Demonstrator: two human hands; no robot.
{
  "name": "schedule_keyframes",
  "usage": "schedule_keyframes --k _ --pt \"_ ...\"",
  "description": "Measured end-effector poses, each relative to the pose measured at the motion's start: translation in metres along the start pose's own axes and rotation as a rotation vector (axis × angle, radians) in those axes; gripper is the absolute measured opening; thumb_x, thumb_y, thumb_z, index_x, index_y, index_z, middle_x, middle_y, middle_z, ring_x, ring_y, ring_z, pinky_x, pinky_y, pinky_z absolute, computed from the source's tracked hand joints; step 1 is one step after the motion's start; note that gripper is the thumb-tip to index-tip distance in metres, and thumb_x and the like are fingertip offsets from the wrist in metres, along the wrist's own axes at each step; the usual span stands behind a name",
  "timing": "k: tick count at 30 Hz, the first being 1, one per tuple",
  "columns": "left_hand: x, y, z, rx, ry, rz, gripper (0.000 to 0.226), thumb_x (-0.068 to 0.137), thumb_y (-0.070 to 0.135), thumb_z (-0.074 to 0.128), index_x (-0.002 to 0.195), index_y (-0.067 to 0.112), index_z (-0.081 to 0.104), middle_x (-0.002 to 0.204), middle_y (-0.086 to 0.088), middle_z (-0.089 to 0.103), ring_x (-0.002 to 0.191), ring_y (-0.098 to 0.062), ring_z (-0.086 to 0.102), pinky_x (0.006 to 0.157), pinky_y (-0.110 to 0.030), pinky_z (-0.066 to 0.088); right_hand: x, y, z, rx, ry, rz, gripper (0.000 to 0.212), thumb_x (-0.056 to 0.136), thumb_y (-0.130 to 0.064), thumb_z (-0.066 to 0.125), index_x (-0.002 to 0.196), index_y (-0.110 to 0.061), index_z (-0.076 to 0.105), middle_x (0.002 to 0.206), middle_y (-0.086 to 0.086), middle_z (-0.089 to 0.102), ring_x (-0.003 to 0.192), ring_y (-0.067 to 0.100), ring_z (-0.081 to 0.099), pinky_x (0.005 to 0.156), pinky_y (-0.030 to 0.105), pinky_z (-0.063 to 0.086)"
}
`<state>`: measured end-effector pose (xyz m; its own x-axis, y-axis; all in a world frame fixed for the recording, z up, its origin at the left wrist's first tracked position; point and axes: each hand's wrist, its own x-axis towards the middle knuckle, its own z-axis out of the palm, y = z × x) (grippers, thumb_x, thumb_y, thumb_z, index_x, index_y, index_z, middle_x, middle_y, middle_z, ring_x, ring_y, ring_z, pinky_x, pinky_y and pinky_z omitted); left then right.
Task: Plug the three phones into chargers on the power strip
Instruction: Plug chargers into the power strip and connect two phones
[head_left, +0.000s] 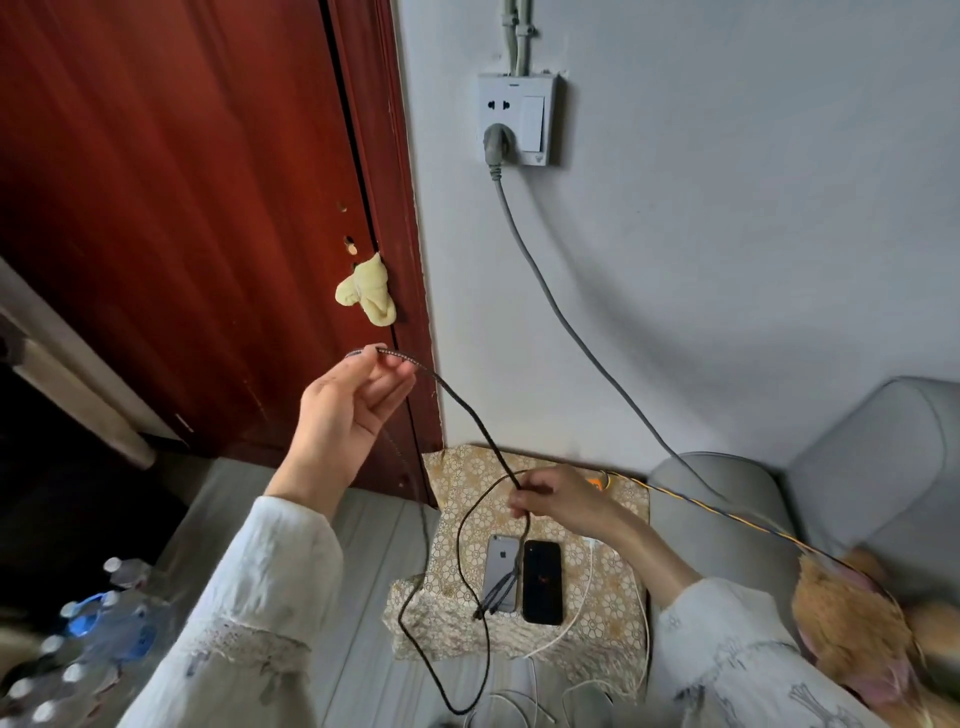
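Observation:
A black braided charging cable (470, 415) stretches between my hands. My left hand (348, 410) is raised in front of the door and pinches the cable near one end. My right hand (558, 499) grips it lower down, above a small table with a floral cloth (613, 597). The cable's several-headed connector end (496, 592) dangles over a silver phone (501, 564), which lies back up beside a black phone (543, 582). A white cable (582, 613) runs off the table's right side. I see no third phone and no power strip.
A wall socket (517, 119) holds a grey plug whose cord (571, 332) hangs down behind a grey sofa (857, 467). The red wooden door (182, 208) stands at left. Water bottles (93, 644) sit at lower left. A striped orange-blue cable (727, 512) crosses the sofa.

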<state>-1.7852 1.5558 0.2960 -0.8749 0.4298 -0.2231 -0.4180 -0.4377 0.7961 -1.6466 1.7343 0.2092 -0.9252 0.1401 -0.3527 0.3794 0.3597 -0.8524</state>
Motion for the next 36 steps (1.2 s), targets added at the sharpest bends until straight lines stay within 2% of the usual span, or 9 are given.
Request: schedule_keyframes --k 2,5,9,12,17,21,24,30,36 --pt "0.001 -0.002 -0.011 0.357 0.135 0.039 0.019 0.093 0.016 0.049 0.082 0.006 0.061 0.068 -0.003 0.07 0.072 -0.02 0.071 0.075 -0.03 0.059 -0.001 0.001 -0.005 0.037 0.068 -0.013 0.015 0.091 -0.016 0.054 0.087 -0.009 0.066 0.074 0.0 0.064 0.071 0.009 0.062 0.085 0.035 0.052" --pt "0.001 -0.018 -0.023 1.181 0.288 0.26 0.015 0.087 0.024 0.058 0.092 0.011 0.065 0.086 -0.003 0.067 0.084 -0.021 0.065 0.076 -0.027 0.048 -0.002 -0.017 -0.011 0.049 0.134 -0.113 0.017 0.093 -0.013 0.051 0.093 -0.009 0.067 0.066 0.0 0.058 0.053 -0.004 0.054 0.058 0.011 0.045" --pt "-0.004 -0.041 -0.015 1.412 -0.211 0.481 0.047 0.083 0.012 0.064 0.127 0.015 0.05 0.117 0.008 0.045 0.11 -0.007 0.045 0.098 -0.02 0.034 0.003 -0.046 -0.013 -0.036 0.085 -0.214 0.02 0.093 -0.014 0.051 0.094 -0.005 0.068 0.057 -0.007 0.052 0.045 -0.003 0.045 0.05 0.011 0.037" --pt "-0.01 -0.059 -0.008 1.44 -0.449 0.326 0.027 0.087 0.013 0.058 0.114 0.017 0.061 0.096 0.011 0.062 0.089 0.0 0.056 0.084 -0.015 0.04 0.005 -0.051 -0.013 -0.052 0.104 -0.228 0.022 0.093 -0.018 0.05 0.088 -0.008 0.07 0.051 -0.01 0.05 0.05 0.007 0.044 0.054 0.019 0.036" --pt "-0.017 -0.068 -0.015 1.166 -0.27 0.338 0.031 0.09 0.004 0.051 0.07 0.027 0.058 0.049 0.01 0.059 0.059 -0.001 0.067 0.064 -0.02 0.052 0.006 -0.028 -0.014 -0.018 0.017 -0.081 0.016 0.089 -0.024 0.057 0.087 -0.011 0.066 0.06 -0.007 0.053 0.056 0.011 0.046 0.058 0.027 0.038" --pt "-0.009 -0.058 -0.028 0.781 -0.075 0.326 0.03 0.094 0.003 0.041 0.074 0.017 0.058 0.05 0.005 0.054 0.069 -0.022 0.072 0.073 -0.039 0.052 0.007 0.017 -0.011 -0.136 0.096 0.098 0.019 0.091 -0.027 0.055 0.09 -0.011 0.065 0.072 -0.005 0.06 0.068 0.013 0.054 0.065 0.025 0.04" --pt "-0.001 -0.05 -0.04 0.757 0.01 0.297 0.03 0.094 0.003 0.042 0.074 0.017 0.059 0.052 0.005 0.053 0.064 -0.013 0.071 0.069 -0.032 0.054 0.004 0.04 -0.013 -0.262 0.224 0.149 0.023 0.095 -0.026 0.047 0.089 -0.015 0.066 0.077 -0.006 0.063 0.073 0.015 0.059 0.06 0.018 0.037" --pt "-0.013 -0.068 -0.033 1.12 -0.343 0.054 0.01 0.084 0.021 0.063 0.083 0.031 0.06 0.061 0.007 0.059 0.05 -0.001 0.055 0.056 -0.012 0.044 0.007 0.023 -0.009 -0.374 0.293 0.013 0.026 0.094 -0.031 0.048 0.082 -0.017 0.066 0.077 0.0 0.067 0.065 0.018 0.058 0.059 0.028 0.04" --pt "-0.024 -0.087 -0.009 1.083 -0.541 0.028 0.02 0.09 0.028 0.054 0.073 0.034 0.063 0.061 0.002 0.052 0.057 -0.014 0.042 0.059 -0.032 0.042 0.015 0.023 -0.001 -0.386 0.577 0.045 0.021 0.088 -0.018 0.056 0.097 -0.005 0.07 0.091 0.006 0.053 0.073 0.016 0.057 0.057 0.02 0.038"
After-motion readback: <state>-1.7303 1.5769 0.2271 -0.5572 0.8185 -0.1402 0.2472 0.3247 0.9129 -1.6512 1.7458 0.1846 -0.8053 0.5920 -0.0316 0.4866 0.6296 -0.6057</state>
